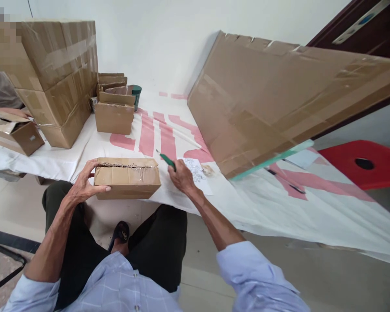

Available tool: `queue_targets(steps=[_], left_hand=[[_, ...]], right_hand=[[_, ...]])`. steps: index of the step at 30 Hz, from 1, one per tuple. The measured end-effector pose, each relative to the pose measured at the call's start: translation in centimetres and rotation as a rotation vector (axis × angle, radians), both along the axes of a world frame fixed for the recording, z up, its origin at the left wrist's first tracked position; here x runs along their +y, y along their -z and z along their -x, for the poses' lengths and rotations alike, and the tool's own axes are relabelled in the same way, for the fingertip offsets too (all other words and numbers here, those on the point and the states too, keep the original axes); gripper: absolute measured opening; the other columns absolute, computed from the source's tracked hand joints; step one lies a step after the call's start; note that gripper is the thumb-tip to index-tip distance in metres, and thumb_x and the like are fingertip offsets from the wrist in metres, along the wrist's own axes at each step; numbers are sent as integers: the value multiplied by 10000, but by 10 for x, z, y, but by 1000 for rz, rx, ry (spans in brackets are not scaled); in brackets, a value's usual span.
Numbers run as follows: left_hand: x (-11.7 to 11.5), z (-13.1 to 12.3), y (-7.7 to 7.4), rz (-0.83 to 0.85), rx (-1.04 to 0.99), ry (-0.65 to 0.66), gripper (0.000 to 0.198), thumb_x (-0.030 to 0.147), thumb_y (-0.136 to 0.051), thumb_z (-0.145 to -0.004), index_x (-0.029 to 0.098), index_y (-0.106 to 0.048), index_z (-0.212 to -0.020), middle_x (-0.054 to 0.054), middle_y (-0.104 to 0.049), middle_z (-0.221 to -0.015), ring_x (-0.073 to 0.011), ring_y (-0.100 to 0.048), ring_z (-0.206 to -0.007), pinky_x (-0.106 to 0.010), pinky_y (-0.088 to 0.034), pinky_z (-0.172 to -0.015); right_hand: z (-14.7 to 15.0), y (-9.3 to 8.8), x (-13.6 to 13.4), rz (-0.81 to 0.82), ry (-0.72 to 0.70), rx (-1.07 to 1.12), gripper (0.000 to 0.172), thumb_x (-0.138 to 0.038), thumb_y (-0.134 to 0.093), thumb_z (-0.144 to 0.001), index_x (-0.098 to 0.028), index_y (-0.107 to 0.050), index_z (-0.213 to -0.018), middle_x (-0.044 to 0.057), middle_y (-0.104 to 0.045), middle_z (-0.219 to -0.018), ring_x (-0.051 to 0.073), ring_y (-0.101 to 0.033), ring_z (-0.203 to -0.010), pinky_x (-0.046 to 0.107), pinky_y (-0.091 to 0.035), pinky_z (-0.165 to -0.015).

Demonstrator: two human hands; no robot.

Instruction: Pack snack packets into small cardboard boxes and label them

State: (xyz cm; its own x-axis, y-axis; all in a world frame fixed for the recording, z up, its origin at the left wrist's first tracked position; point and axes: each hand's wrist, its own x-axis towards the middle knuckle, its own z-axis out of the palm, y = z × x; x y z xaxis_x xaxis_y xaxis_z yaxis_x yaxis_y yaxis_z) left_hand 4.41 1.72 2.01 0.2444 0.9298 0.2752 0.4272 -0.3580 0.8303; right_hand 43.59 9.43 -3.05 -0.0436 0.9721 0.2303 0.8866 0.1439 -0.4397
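**Cardboard box (pixel 128 184) steadied at the bench's near edge, green-handled tool (pixel 167 161) held off its right end**

The cardboard box is set along the near edge of the bench (pixel 253 212), straight in front of the body, probably so that its top, marked by a ragged lengthwise seam, can be seen and reached easily. Its left end is held by the left hand (pixel 84 181), presumably to stop it sliding on the white cloth. The right end is left uncovered, which seems to give the tool free access. Whether the near edge is overhung by the box cannot be told.

The left grip is spread wide, with the thumb laid across the near face and the fingers bent around the left end. The right hand (pixel 182 177) is raised beside the box, knuckles upward, its grip closed narrowly around the green handle; the tip is pointed left and toward the far edge, apparently without contact. The right forearm is brought in diagonally from the near side. A written sheet of paper (pixel 195 173) is partly covered by that hand. Toward the far edge, open-topped boxes (pixel 114 118) are kept beside stacked cartons (pixel 63 82).
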Motion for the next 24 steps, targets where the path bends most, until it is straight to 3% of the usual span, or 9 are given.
queue_targets(steps=[2,5,8,10,19,24], left_hand=[[0,0,0,-3,-2,-3,722,568,-920,-742,267,-613,-1322,-136,-553,-1494,-353,-555,-1427,-498,-577,-1088],[1,0,1,-8,0,-11,713,582,-917,-736,277,-624,-1310,-131,-569,-1474,-359,-565,-1417,-510,-584,-1079],[1,0,1,-13,10,-13,718,577,-918,-734,277,-620,-1315,-128,-570,-1474,-357,-570,-1411,-509,-587,-1073],[1,0,2,-21,16,-17,721,580,-918,-728,273,-620,-1308,-130,-564,-1485,-359,-571,-1409,-508,-591,-1066],[1,-1,6,-25,-11,-1,708,584,-926,-713,278,-621,-1275,-126,-539,-1484,-353,-561,-1407,-524,-589,-1067],[0,-1,4,-23,1,7,705,566,-921,-729,279,-612,-1294,-129,-543,-1468,-353,-557,-1399,-539,-583,-1066]], right_hand=[[2,-23,-3,-77,-28,94,319,-303,-410,-1017,-184,-685,-1128,117,-707,-1052,263,-649,-914,385,-518,-797],[14,-66,-18,-133,-301,347,332,-447,-529,-1033,-224,-755,-1130,55,-768,-985,239,-686,-881,364,-551,-796],[36,-103,-37,-84,-535,389,290,-456,-620,-999,-240,-809,-1043,33,-800,-936,217,-710,-832,340,-558,-778],[50,-117,-45,-66,-620,361,274,-435,-630,-993,-241,-824,-1000,38,-811,-924,212,-715,-815,336,-559,-771],[69,-131,-38,-110,-680,161,274,-382,-600,-1016,-229,-827,-999,60,-828,-979,221,-747,-888,348,-555,-824],[79,-136,-36,-167,-676,-38,249,-360,-608,-1036,-230,-818,-1002,57,-814,-977,218,-723,-870,336,-496,-765]])
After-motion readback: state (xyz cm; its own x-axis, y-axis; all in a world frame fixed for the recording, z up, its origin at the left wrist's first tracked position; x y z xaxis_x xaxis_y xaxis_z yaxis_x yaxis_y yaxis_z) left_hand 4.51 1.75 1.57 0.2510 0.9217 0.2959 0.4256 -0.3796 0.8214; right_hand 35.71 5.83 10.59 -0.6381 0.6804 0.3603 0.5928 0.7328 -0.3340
